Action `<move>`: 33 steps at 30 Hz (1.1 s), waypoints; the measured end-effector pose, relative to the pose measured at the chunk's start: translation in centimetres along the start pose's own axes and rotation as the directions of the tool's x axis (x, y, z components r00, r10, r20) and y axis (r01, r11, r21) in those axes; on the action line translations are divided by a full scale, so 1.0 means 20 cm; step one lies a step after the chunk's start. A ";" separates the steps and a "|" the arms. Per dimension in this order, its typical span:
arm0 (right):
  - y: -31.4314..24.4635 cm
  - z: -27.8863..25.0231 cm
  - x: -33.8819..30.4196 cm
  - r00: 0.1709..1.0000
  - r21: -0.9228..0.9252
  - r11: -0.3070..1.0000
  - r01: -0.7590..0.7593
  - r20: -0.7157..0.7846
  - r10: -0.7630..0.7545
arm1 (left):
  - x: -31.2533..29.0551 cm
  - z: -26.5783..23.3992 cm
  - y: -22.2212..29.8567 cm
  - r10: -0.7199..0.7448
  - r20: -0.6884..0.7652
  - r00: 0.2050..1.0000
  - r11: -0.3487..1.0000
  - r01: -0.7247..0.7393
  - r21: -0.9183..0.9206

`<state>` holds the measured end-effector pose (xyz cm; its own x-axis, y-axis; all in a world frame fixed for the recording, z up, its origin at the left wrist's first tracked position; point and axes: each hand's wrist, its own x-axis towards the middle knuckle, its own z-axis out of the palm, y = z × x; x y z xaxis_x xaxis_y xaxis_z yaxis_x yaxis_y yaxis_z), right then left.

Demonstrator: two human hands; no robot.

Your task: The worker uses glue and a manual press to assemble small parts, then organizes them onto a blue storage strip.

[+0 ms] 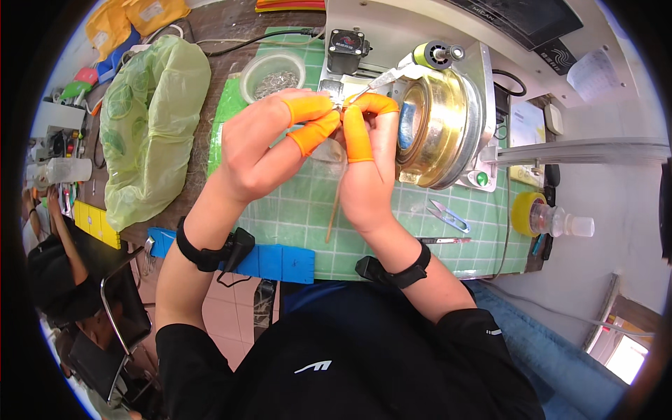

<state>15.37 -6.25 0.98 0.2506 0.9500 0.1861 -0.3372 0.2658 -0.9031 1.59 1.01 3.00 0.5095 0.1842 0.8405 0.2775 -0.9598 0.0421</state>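
Note:
My left hand (262, 140) and my right hand (369, 157) meet fingertip to fingertip, orange finger cots on thumbs and forefingers. Both are closed in a pinch; what lies between the tips is too small to make out. Just beyond them is a small metal part of the machine (409, 21), with a thin pointed nozzle (381, 80) slanting down toward my right fingertips. Beside my left hand stands a clear round tub (245, 80) of small silvery pieces. A thin wooden stick (332, 220) reaches below my right hand; its upper end is hidden.
Right of my hands is a large yellowish transparent ring-shaped housing (441, 133). Thread snips (450, 217) and tweezers (444, 241) lie on the green gridded mat (287, 217). A bag-lined container (150, 126) stands left; a small bottle (560, 222) lies right. Another person (59, 266) sits far left.

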 end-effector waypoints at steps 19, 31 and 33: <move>0.00 0.01 0.00 0.999 -0.039 0.999 0.027 -0.033 -0.029 | 0.02 -0.01 0.01 -0.009 0.005 1.000 1.000 0.009 0.017; 0.02 0.01 0.00 0.986 -0.244 0.956 0.160 -0.010 -0.168 | 0.01 0.00 0.01 -0.020 0.004 1.000 1.000 0.020 0.013; 0.03 0.00 0.01 0.982 -0.256 0.950 0.178 -0.011 -0.187 | 0.01 0.00 0.00 -0.013 -0.003 1.000 1.000 0.013 0.009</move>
<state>15.19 -5.99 0.48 0.3193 0.8817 0.3474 -0.0438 0.3799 -0.9240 1.71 0.99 3.13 0.5038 0.1957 0.8414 0.2914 -0.9554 0.0478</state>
